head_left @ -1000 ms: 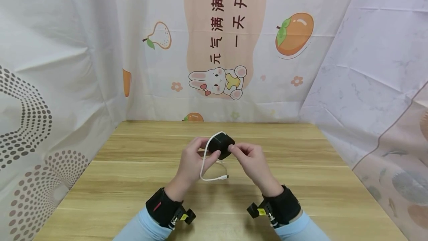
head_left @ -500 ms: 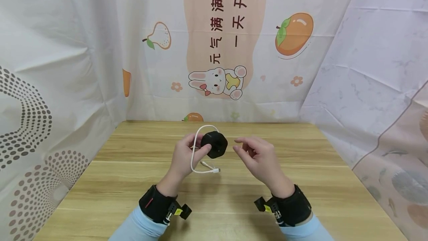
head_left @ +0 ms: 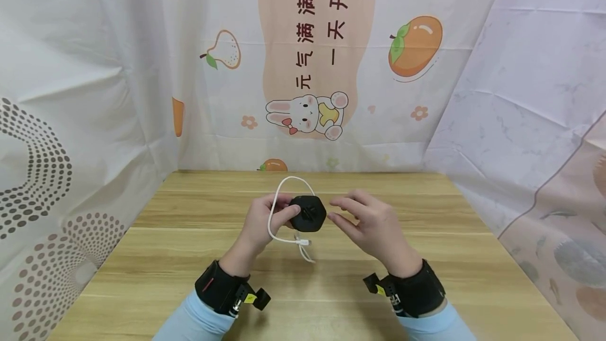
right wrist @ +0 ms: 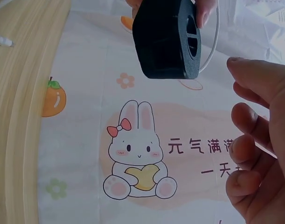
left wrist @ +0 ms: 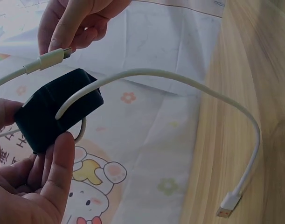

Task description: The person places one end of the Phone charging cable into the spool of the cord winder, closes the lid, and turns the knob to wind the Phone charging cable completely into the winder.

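Observation:
My left hand (head_left: 259, 225) holds a black six-sided case (head_left: 308, 214), thumb on its near face and fingers behind it. A raised or cut pattern marks the middle of that face. From the case's side comes a white USB cable (left wrist: 170, 74), which loops over the hand. One cable end, a small plug (left wrist: 51, 59), hangs in front of the case in the left wrist view; the flat USB plug (left wrist: 229, 203) dangles lower. To the right of the case, my right hand (head_left: 376, 228) hovers with fingers loosely bent. A gap separates it from the case (right wrist: 165, 42) in the right wrist view.
A light wooden table (head_left: 189, 278) lies beneath both hands. Behind it hangs a white printed curtain (head_left: 218, 104) with a rabbit and fruit, and further cloths flank both sides. Black wrist straps with small cameras sit on both wrists.
My right hand has let go of the case and drawn off to the right. The left hand has shifted slightly left and turned the case so its patterned face shows; the cable swings lower.

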`<action>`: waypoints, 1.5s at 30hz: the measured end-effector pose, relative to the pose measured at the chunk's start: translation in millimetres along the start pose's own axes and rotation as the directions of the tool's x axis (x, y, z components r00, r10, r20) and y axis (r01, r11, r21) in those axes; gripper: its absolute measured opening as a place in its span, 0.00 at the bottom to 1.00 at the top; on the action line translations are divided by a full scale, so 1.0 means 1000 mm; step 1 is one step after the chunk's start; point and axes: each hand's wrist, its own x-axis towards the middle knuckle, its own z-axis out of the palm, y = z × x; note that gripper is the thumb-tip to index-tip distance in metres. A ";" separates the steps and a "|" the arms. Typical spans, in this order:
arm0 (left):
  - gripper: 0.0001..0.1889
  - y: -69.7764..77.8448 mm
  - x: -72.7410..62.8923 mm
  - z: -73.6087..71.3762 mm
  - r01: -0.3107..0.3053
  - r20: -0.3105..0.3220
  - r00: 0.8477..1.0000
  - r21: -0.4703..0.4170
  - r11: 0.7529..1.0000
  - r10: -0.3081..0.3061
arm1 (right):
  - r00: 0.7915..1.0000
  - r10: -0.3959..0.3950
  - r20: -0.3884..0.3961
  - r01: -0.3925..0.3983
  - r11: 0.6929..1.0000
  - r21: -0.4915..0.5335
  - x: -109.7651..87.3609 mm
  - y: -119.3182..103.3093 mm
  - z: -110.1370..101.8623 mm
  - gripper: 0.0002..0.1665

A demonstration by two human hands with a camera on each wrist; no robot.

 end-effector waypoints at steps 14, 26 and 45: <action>0.13 -0.006 -0.001 0.013 0.022 0.082 0.996 0.006 1.000 -0.023 | 0.999 0.025 0.034 -0.023 0.997 -0.067 -0.008 -0.013 0.026 0.06; 0.13 -0.006 -0.006 0.019 -0.086 0.016 0.996 0.177 0.981 0.084 | 0.959 0.275 0.060 -0.272 0.960 -0.062 -0.010 -0.018 0.038 0.14; 0.18 -0.013 -0.013 0.039 -0.142 0.001 0.990 0.015 0.990 0.142 | 0.524 0.736 0.429 -0.814 0.285 0.507 -0.001 -0.020 0.028 0.19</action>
